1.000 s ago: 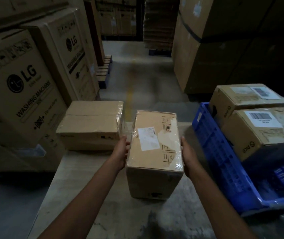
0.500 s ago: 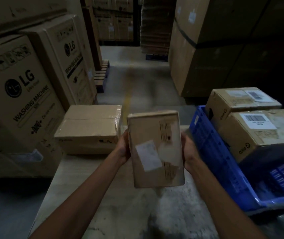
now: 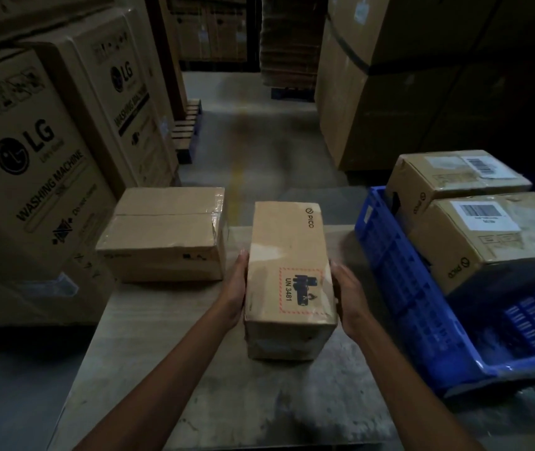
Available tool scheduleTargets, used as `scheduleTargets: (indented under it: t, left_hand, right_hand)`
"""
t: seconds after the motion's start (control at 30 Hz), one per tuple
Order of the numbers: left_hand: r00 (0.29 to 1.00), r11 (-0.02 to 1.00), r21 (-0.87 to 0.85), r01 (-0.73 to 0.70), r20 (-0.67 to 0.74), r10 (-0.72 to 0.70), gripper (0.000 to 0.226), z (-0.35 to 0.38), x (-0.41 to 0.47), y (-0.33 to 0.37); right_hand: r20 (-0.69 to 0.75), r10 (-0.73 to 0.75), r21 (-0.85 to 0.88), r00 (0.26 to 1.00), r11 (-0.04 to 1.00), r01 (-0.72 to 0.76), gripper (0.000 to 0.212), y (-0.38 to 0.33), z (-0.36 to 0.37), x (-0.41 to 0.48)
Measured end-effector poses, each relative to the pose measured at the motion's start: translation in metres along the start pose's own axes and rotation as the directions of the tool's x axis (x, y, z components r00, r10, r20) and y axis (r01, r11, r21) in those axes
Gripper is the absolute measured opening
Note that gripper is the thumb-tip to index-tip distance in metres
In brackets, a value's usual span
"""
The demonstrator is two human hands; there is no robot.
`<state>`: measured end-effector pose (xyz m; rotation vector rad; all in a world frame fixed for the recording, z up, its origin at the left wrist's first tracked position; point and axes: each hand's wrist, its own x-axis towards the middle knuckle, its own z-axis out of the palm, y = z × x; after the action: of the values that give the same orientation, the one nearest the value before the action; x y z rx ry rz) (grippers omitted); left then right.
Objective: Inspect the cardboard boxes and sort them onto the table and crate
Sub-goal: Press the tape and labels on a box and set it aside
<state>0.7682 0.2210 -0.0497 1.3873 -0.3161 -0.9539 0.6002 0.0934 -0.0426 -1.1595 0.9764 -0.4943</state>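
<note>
Blue crate [image 3: 389,271] at three o'clock holds two labelled boxes [image 3: 487,236]; left hand [image 3: 236,288] and right hand [image 3: 349,296] press straight-fingered against the centre box [image 3: 287,255]

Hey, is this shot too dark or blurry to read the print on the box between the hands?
Head view: dim overall, the cardboard stacks at far right nearly black; print on the PICO box is legible, PICO and UN 3481; the taped box at left shows a faint sheen on its wrap; the wide lens bows the LG washing machine cartons.
</note>
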Motion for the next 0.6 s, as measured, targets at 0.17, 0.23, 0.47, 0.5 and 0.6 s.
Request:
scheduleTargets:
  t: [0.17,0.23,0.47,0.5,0.6]
  left_hand:
    - [0.854,0.664,0.608,-0.435,0.046,0.518,0.052,-0.006,-0.019,-0.004]
    - [0.803,0.369,0.775,-0.513,0.281,0.525,0.064,-0.002,-0.021,-0.002]
    - [0.910,-0.035,0.929,-0.369,0.368,0.192,0.077,-0.005,-0.015,-0.025]
    - [0.911,-0.029,0.931,-0.365,0.363,0.195,0.081,-0.004,-0.015,-0.024]
    - [0.920,-0.061,0.934,-0.351,0.357,0.162,0.082,0.000,-0.017,-0.022]
  right_hand:
    - [0.094,-0.361,-0.607,0.928,0.718,0.340,0.051,-0.008,0.003,-0.017]
    - [0.270,-0.404,-0.781,0.874,0.439,0.444,0.056,-0.007,0.010,-0.021]
    - [0.359,-0.336,-0.884,0.871,0.179,0.433,0.061,0.022,0.018,-0.018]
    - [0.346,-0.344,-0.886,0.873,0.187,0.424,0.061,0.023,0.019,-0.018]
    - [0.330,-0.375,-0.890,0.866,0.182,0.417,0.066,0.024,0.021,-0.019]
